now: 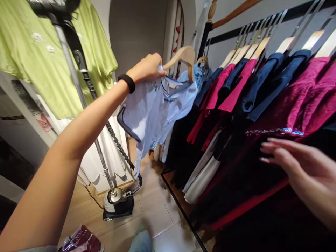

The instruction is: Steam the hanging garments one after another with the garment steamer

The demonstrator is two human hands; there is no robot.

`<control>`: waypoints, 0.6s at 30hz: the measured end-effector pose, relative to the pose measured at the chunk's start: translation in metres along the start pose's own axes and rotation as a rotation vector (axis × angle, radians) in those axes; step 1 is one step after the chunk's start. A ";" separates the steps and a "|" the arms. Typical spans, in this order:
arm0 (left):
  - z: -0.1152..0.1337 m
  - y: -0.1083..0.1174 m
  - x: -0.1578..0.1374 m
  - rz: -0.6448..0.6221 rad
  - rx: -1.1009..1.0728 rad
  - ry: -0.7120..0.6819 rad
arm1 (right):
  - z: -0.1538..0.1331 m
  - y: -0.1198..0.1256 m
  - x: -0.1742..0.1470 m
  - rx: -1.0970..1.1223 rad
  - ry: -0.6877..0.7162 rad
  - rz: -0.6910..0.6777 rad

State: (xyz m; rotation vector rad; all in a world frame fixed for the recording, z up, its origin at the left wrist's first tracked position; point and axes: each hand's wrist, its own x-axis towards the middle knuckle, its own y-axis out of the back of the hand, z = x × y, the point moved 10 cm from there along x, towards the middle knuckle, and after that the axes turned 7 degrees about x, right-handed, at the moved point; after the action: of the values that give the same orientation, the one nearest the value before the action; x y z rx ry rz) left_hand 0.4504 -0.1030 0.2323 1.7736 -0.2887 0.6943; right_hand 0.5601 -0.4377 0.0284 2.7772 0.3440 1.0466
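Note:
A pale blue short-sleeved blouse [162,108] with dark trim hangs from a wooden hanger [183,54]. My left hand [149,68], with a black band at the wrist, is closed on the blouse's shoulder and the end of the hanger, holding both up beside the clothes rack. On the right, my right hand [301,171] is held out in front of the dark garments with its fingers stretched, slightly blurred and holding nothing. Close to it hangs a magenta velvet garment [296,101] with a beaded hem.
A black rack [288,15] carries several navy and pink garments on hangers. At left stand a garment steamer [117,203] with a pole and hose [115,134], and a lime green top [97,45]. A plastic-wrapped maroon package [81,239] lies on the tiled floor [152,199].

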 end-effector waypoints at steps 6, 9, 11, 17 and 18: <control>-0.005 0.023 -0.083 -0.019 -0.094 -0.046 | -0.181 -0.080 0.112 -0.074 0.551 -0.154; -0.024 0.030 -0.118 -0.030 -0.169 -0.053 | -0.236 -0.142 0.146 -0.063 0.655 -0.319; -0.043 0.038 -0.139 -0.033 -0.215 -0.058 | -0.267 -0.182 0.156 -0.029 0.678 -0.428; -0.118 0.069 -0.196 -0.028 -0.262 -0.012 | -0.354 -0.254 0.149 -0.064 0.796 -0.412; -0.131 0.073 -0.204 -0.032 -0.264 0.000 | -0.367 -0.264 0.147 -0.085 0.806 -0.407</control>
State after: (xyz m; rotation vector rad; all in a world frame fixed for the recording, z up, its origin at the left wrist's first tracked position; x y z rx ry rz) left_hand 0.2101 -0.0348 0.1923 1.5239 -0.3353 0.6039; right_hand 0.3812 -0.1218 0.3353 1.9496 0.8746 1.9290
